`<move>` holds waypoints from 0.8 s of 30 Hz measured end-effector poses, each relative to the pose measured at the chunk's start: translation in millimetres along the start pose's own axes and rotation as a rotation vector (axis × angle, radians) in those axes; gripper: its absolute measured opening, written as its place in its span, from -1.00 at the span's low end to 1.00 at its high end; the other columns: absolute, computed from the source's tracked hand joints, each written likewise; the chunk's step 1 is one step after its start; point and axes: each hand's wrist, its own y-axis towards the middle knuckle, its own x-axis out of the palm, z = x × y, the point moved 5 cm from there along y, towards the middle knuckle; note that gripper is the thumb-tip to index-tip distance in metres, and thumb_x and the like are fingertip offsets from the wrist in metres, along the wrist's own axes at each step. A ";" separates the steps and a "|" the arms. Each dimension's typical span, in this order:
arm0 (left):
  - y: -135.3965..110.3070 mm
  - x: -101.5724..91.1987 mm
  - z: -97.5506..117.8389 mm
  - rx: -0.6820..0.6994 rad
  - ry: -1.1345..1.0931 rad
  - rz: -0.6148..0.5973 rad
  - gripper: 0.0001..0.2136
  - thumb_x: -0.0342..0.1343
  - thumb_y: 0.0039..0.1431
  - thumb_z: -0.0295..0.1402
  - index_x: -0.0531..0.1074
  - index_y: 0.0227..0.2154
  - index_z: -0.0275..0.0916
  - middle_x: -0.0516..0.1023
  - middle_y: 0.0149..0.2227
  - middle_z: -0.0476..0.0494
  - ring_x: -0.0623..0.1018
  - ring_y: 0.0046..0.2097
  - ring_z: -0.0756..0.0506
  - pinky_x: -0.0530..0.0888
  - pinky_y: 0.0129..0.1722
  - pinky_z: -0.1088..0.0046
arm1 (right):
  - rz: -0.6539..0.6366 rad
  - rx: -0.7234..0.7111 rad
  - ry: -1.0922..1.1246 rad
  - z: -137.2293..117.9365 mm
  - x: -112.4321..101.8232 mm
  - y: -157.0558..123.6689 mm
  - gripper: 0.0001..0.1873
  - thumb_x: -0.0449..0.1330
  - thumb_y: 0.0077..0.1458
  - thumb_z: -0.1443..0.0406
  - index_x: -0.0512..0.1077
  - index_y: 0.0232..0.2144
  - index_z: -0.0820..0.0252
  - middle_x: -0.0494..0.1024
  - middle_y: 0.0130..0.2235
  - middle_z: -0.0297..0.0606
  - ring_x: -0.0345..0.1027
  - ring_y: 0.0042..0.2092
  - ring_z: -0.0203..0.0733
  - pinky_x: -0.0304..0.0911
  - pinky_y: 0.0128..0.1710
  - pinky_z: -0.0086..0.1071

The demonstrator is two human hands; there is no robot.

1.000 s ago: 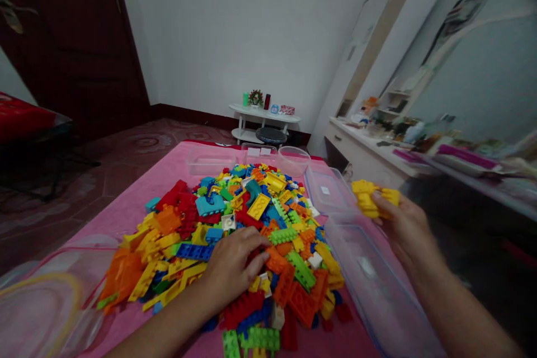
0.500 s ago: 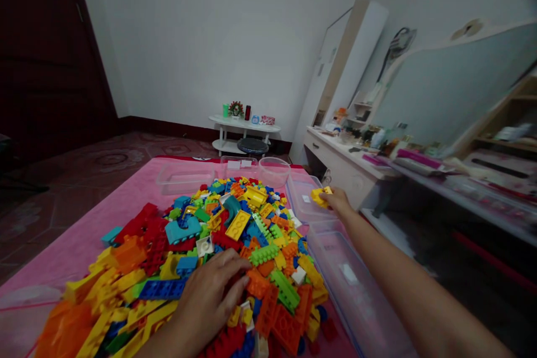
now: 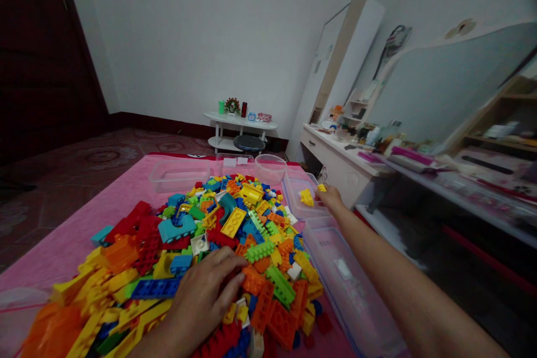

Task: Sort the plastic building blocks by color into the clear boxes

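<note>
- Left hand (image 3: 205, 291) lies open, palm down with fingers spread, on the brick pile (image 3: 235, 229) mid-surface (image 3: 126, 196).
- Right hand (image 3: 331, 197) reaches over the clear tub (image 3: 293, 185) at the surface's right edge, beside the yellow bricks (image 3: 306, 197) inside; I cannot tell its grip.

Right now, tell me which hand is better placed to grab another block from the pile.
Left, probably. The left hand lies on the pile; the right hand reaches over the far bin, yellow blocks at its fingers.
</note>
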 end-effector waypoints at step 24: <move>-1.6 -12.6 5.3 0.078 -0.168 0.124 -0.79 -0.07 0.18 -0.47 0.49 -0.29 -0.21 0.51 -0.32 -0.09 0.48 -0.25 -0.03 0.38 -0.24 0.48 | -0.456 -0.400 0.252 -112.5 24.2 -230.0 -0.70 0.18 0.01 0.20 0.43 -0.20 0.22 0.51 -0.16 -0.17 0.39 -0.11 -0.15 0.29 -0.15 -0.32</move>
